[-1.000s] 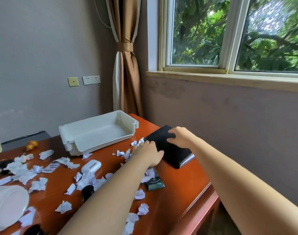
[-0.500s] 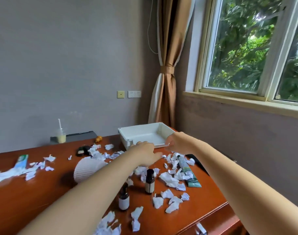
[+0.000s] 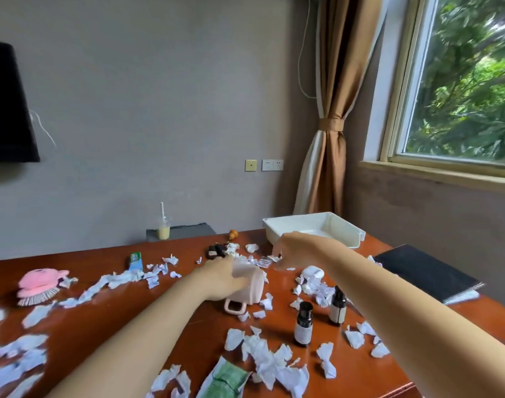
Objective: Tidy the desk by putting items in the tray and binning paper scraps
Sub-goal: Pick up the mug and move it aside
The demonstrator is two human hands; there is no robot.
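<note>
1. One wooden desk carries everything.
2. The white tray sits at its far right corner.
3. The left hand grips a pink mug, tipped sideways at mid-desk.
4. The right hand hovers before the tray, fingers bent down; I cannot tell if it holds anything.
5. Paper scraps lie scattered all over.

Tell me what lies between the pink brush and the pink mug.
Head view: torn paper scraps lie between pink brush and pink mug, gripped by the left hand.
</note>
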